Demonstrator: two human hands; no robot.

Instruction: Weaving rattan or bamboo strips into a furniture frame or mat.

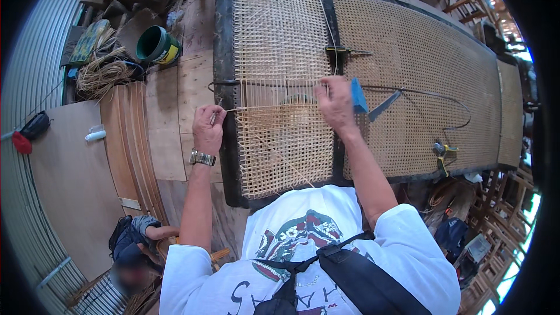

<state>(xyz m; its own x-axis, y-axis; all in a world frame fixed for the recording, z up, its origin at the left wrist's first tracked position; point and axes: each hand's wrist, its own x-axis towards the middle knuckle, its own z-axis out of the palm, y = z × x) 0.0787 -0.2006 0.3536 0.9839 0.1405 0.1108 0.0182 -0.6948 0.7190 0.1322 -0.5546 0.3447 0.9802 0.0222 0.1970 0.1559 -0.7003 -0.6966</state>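
Observation:
A dark-framed panel of woven cane (283, 29) lies before me, with a band of loosely spaced strands across its left section. My left hand (208, 131), wearing a metal watch (202, 157), is at the frame's left edge, fingers pinched on a pale cane strand (268, 107). The strand runs across the weave to my right hand (337, 104), whose curled fingers close on it beside the middle bar (337, 166). A dark thin rod (280, 85) passes through the strands just beyond it. Blue material (358, 97) sits right of my right hand.
On the panel lie a dark-handled pointed tool (341, 52), a bent strip (466, 111) and a yellow-handled tool (441, 154). A green bucket (158, 45) and cane bundles (108, 74) stand left. Another person (137, 239) is at lower left; wooden chairs (496, 239) at right.

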